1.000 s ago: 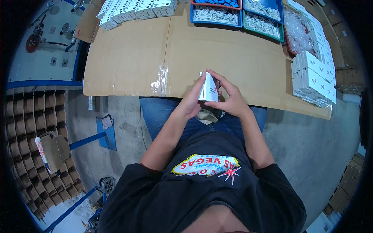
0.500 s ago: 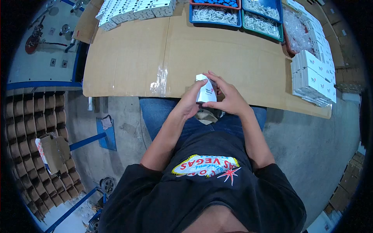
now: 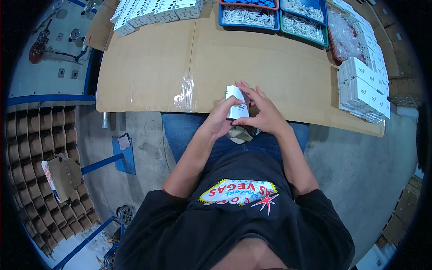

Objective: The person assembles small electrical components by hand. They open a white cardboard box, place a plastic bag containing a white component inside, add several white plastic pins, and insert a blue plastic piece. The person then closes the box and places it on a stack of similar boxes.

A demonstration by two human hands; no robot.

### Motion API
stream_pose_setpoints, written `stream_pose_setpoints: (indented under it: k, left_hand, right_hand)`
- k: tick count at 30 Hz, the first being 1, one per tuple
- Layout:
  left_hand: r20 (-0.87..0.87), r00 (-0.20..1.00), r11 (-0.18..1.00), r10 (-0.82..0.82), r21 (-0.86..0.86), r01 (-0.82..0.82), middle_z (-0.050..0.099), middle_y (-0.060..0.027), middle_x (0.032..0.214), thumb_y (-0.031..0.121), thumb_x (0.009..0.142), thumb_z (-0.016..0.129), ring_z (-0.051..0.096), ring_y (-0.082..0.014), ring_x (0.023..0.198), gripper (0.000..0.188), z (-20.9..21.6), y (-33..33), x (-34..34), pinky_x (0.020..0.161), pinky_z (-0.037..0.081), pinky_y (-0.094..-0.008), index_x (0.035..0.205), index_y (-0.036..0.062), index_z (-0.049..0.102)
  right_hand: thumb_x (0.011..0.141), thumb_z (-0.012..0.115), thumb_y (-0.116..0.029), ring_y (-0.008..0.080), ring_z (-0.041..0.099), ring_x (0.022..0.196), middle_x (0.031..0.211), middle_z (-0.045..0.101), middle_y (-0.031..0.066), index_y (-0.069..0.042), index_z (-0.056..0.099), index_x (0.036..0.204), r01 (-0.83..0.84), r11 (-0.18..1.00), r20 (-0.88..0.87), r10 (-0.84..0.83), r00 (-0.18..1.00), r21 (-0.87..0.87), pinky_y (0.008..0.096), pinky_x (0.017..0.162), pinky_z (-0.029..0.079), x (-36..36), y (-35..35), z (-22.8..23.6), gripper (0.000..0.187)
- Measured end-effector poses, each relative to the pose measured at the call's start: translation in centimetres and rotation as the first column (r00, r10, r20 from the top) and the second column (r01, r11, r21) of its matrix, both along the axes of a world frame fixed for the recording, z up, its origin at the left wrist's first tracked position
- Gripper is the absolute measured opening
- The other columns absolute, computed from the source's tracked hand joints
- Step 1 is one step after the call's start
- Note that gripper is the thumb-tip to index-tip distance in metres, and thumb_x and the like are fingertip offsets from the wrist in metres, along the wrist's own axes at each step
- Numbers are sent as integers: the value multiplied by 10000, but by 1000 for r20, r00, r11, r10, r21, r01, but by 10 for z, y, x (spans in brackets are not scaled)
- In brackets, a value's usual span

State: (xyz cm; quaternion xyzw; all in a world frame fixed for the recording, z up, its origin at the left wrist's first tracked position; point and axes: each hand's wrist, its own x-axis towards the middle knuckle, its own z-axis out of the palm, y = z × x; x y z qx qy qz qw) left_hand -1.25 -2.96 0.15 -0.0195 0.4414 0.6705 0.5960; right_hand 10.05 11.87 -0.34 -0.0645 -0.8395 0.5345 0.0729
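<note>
Both my hands hold one small white carton [image 3: 238, 110] with reddish print, just over the near edge of the cardboard-covered table [image 3: 148, 76]. My left hand [image 3: 219, 119] grips its left side, the thumb lying across the printed face. On the other side, my right hand [image 3: 266, 112] has its thumb at the carton's near end and its fingers round the far right edge. The fingers behind the carton are partly hidden, and I cannot see whether anything is inside it.
Rows of white cartons [image 3: 157, 12] stand at the far left, stacked flat cartons [image 3: 363, 90] at the right. Trays of small white pieces [image 3: 249, 18] sit at the back beside a red-brown bin of clear plastic [image 3: 344, 36]. A cardboard divider grid [image 3: 40, 135] stands left of the table.
My left thumb has slid from the carton's top edge down onto its printed face. The carton has tilted slightly; my right hand has barely shifted.
</note>
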Motion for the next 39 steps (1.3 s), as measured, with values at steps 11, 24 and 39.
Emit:
stream_pose_setpoints:
  k: [11,24,39]
  left_hand:
    - [-354,935,993,21,-100,-60,604,-49,1062,207,919,579,601,-131,919,458,-5,13,6,746,505,-297,1339,34,521]
    - [-527,762,920,-377,-118,374,660,-48,1030,259,981,606,620,-121,906,377,-2,-4,-11,796,511,-300,1234,-20,601]
    - [-553,549,759,-627,-271,593,624,-37,1105,202,987,628,584,-106,997,403,5,-5,-16,848,496,-274,1319,-13,551]
  right_hand:
    - [713,879,-267,378,320,1512,1650,330,148,-147,447,1521,54,996,-98,-47,994,74,510,1218,299,1,2,-4,924]
    - [887,763,-135,260,502,1390,1498,547,159,-54,663,1287,2,926,-95,-41,995,-378,397,1146,393,5,10,2,420]
    - [865,747,-44,263,563,1320,1319,659,159,-5,695,1144,-55,886,-44,40,998,-460,398,1116,428,8,11,-13,287]
